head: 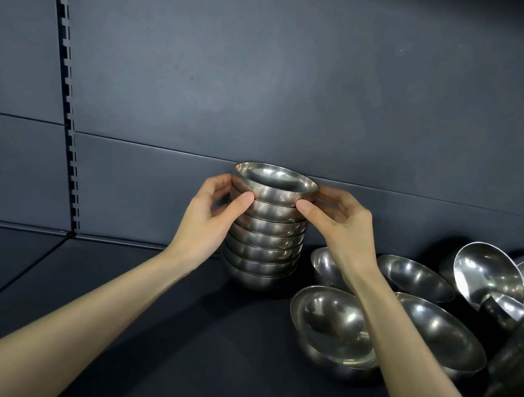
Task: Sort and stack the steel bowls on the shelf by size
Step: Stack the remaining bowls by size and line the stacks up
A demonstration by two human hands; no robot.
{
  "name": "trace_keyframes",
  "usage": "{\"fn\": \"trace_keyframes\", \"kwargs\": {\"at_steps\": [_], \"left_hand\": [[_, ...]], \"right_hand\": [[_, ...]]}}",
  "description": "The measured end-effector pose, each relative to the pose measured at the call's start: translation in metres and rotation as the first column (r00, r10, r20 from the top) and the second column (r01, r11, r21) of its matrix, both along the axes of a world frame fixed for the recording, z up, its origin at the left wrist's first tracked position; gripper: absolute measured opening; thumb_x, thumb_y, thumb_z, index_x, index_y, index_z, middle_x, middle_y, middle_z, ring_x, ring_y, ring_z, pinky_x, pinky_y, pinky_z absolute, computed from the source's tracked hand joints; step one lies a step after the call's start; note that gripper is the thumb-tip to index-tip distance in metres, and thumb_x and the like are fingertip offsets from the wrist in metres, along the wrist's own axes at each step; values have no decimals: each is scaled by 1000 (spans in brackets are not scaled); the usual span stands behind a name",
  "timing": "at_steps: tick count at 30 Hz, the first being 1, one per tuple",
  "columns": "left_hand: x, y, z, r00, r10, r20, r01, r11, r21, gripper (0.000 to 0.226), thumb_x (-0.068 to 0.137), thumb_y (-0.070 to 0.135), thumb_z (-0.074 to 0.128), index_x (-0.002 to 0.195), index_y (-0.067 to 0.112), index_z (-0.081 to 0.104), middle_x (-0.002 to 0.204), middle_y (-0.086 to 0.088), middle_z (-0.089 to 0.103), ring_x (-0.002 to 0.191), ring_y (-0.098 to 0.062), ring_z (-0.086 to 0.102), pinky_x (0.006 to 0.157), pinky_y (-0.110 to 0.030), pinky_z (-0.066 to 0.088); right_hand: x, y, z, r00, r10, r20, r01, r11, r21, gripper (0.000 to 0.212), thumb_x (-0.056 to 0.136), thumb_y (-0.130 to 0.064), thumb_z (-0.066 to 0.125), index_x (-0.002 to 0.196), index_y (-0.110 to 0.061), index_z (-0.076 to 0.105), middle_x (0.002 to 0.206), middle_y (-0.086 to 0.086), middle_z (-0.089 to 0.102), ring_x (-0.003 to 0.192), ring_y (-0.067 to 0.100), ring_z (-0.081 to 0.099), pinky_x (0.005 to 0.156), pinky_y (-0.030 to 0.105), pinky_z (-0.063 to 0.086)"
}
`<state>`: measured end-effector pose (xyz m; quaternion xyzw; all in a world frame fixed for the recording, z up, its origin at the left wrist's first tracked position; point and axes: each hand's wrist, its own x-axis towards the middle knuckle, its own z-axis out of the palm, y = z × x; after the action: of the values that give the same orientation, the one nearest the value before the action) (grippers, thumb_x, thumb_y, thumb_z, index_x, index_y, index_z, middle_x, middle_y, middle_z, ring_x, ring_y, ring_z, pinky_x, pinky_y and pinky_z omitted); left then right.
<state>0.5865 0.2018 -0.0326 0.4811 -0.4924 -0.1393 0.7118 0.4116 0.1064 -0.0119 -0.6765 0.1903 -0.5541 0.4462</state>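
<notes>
Two forearms (83,300): bare, reaching in from the bottom edge over the dark shelf (213,345).
Loose bowls (413,277): several larger steel ones lie to the right of the arms (some tipped on their sides); the nearest bowl (327,322) sits rim up, partly behind the right forearm.
Stack (262,250): small bowls nested rim up, standing on the shelf close to the back panel.
Left hand (214,211): thumb on the front of the top bowl (274,185), fingers curled round its left side.
Right hand (342,224): mirrors this on the right side, thumb in front.
Back panel (306,85): dark grey, with a slotted upright (66,81) at left.
</notes>
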Motion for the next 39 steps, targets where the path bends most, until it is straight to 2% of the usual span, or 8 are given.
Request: {"fn": "trace_keyframes", "kwargs": {"at_steps": [8,17,22,24,27,31,35,39], "left_hand": [[0,1,-1,1000,-15,6,15,1000,-12,31,87,23,66,115,14,57,109,5,67,108,0,60,87,-9,43],[0,4,-1,999,-33,4,33,999,21,49,83,30,67,126,13,51,123,7,61,119,-1,54,93,-8,42],[8,15,-17,992,-124,30,117,978,174,94,63,44,76,142,15,34,140,6,47,128,-3,44,89,-5,42],[12,17,-26,987,-154,39,138,951,276,106,60,42,86,146,18,28,142,6,45,129,-3,43,95,-14,44],[15,17,-38,981,-189,49,157,911,381,112,55,39,90,146,22,27,139,9,48,124,-3,48,105,-30,41],[14,14,-47,976,-198,85,149,904,401,105,58,29,90,143,21,30,134,8,53,117,-3,54,98,-23,47],[13,11,-48,980,-161,117,105,918,382,93,63,19,88,139,18,34,131,5,55,115,-7,57,100,-27,47],[12,10,-48,982,-141,126,84,922,377,89,65,15,87,138,15,36,128,1,58,115,-14,59,103,-39,45]], "right_hand": [[0,1,0,1000,-15,1,15,1000,4,37,74,-16,81,108,-12,66,96,-9,74,97,5,69,77,13,51],[-2,1,2,999,-20,-41,19,1000,-13,39,72,-21,83,106,-19,64,98,-11,73,98,2,68,78,14,52],[-10,4,4,972,-4,-234,11,1000,27,93,46,-51,80,128,-21,48,105,-24,57,99,-2,62,79,14,50],[-15,5,4,936,-1,-352,16,999,41,107,44,-54,79,138,-20,40,108,-24,50,102,-2,56,85,20,49],[-18,8,4,895,62,-442,-28,996,81,97,47,-54,78,132,-28,40,113,-23,53,102,-3,58,81,26,54],[-17,9,1,865,112,-490,-44,988,148,101,49,-54,81,137,-25,39,129,-13,53,115,6,56,85,38,56],[-12,5,-8,867,147,-477,-69,982,176,68,68,-36,83,123,-32,44,120,-17,58,110,4,58,86,41,56],[-9,1,-12,881,164,-443,-85,977,194,61,69,-31,84,117,-34,46,113,-14,61,105,7,62,85,40,57]]}}
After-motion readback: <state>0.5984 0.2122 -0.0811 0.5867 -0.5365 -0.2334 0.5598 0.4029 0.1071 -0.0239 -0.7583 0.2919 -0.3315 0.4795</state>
